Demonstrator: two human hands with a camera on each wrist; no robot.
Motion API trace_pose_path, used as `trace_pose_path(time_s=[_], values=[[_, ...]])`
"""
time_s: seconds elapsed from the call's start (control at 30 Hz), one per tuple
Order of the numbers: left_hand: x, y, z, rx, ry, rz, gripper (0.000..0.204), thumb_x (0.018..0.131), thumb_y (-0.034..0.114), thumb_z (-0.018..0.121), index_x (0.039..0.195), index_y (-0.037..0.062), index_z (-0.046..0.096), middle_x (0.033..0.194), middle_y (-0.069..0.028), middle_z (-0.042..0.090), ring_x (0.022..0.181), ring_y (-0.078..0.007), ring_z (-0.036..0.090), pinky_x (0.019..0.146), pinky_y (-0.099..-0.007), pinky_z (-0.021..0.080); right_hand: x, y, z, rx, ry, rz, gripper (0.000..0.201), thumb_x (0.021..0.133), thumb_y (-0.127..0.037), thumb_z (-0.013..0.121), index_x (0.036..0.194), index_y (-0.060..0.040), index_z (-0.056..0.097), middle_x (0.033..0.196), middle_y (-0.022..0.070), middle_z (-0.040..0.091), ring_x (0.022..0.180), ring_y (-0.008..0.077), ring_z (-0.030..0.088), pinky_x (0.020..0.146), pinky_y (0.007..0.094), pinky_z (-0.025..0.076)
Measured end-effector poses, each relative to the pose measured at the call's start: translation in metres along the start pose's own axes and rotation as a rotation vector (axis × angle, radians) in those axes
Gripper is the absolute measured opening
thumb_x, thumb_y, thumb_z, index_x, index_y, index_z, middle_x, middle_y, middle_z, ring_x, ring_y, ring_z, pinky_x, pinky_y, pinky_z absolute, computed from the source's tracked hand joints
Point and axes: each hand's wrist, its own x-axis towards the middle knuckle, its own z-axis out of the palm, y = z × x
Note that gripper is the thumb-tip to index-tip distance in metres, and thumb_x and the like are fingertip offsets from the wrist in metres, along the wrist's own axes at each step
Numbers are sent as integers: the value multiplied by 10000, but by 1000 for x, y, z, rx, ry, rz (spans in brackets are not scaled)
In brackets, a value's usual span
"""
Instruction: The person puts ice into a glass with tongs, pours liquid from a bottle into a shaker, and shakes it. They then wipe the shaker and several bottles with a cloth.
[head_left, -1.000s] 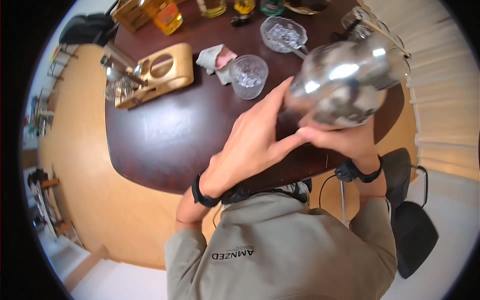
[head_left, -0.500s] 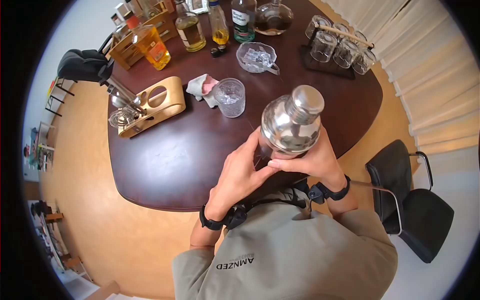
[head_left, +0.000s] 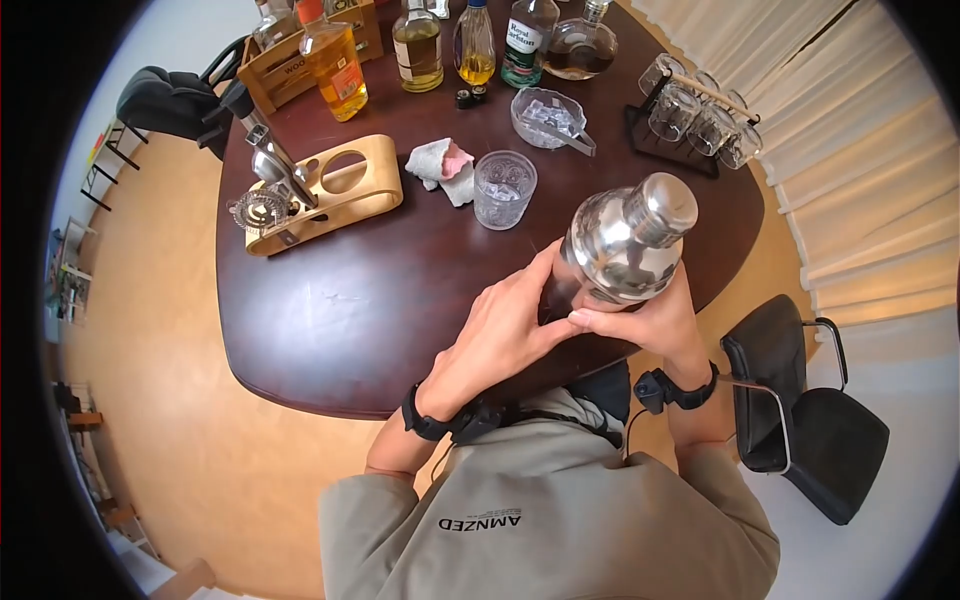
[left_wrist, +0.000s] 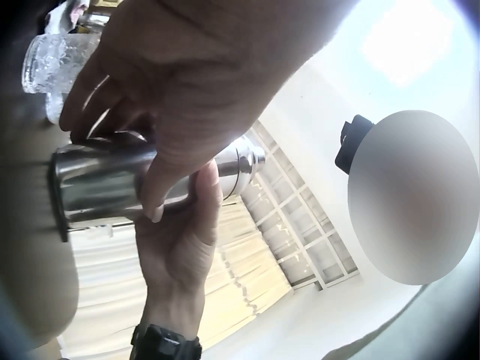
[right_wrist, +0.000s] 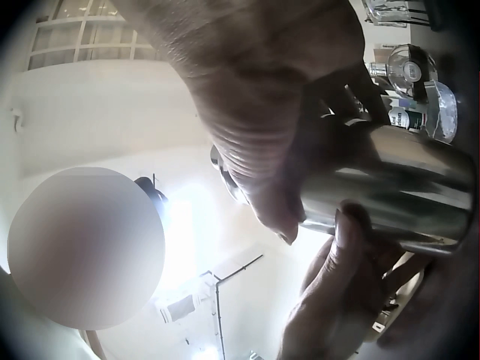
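A shiny metal cocktail shaker (head_left: 618, 245) with its domed top and cap on stands nearly upright at the table's near right side. My left hand (head_left: 505, 325) grips its body from the left, and my right hand (head_left: 655, 322) grips it from the right. The thumbs meet on the near side. In the left wrist view the base of the shaker (left_wrist: 105, 184) is close to the tabletop. Left of it sits a textured glass (head_left: 504, 195) holding ice, beside a crumpled grey and pink cloth (head_left: 440, 165). Farther back is a glass bowl of ice (head_left: 548, 115) with tongs (head_left: 570, 138) across its rim.
At left, a wooden stand (head_left: 375, 180) holds metal bar tools and a strainer (head_left: 262, 208). Several bottles, including an amber one (head_left: 335, 65), line the back by a wooden crate (head_left: 285, 75). A rack of upturned glasses (head_left: 710, 130) stands back right. Black chairs flank the table.
One second ago the shaker was raised, tilted right and blurred by motion. It has come down and turned upright, both hands still gripping it. Over the last half second only the head view has shifted slightly.
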Motion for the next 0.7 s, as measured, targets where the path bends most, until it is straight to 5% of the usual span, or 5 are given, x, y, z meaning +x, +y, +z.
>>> trace_pose_path(time_s=[0.2, 0.43, 0.7], values=[[2, 12, 2, -55, -49, -111, 832, 869, 211, 822, 1560, 37, 393, 1221, -286, 692, 1144, -490, 655, 899, -517, 548, -2, 0, -7, 1, -20, -1, 870, 665, -144, 1002, 1367, 1, 508, 1180, 87, 702, 1072, 151, 689, 952, 325, 558], [16, -1, -11, -14, 54, -128, 853, 865, 231, 838, 1554, -12, 397, 1252, -316, 669, 1114, -498, 662, 905, -523, 556, 39, -7, -9, -12, -139, 25, 610, 687, -59, 969, 1211, -2, 661, 1023, 56, 765, 941, 122, 729, 877, 305, 586], [35, -7, -31, -27, 133, -175, 876, 868, 224, 834, 1567, -26, 369, 1326, -334, 631, 1228, -512, 608, 982, -519, 541, 85, -9, -3, 115, -191, 28, 768, 684, -78, 982, 1328, 8, 572, 1136, 83, 746, 1047, 138, 714, 952, 325, 571]])
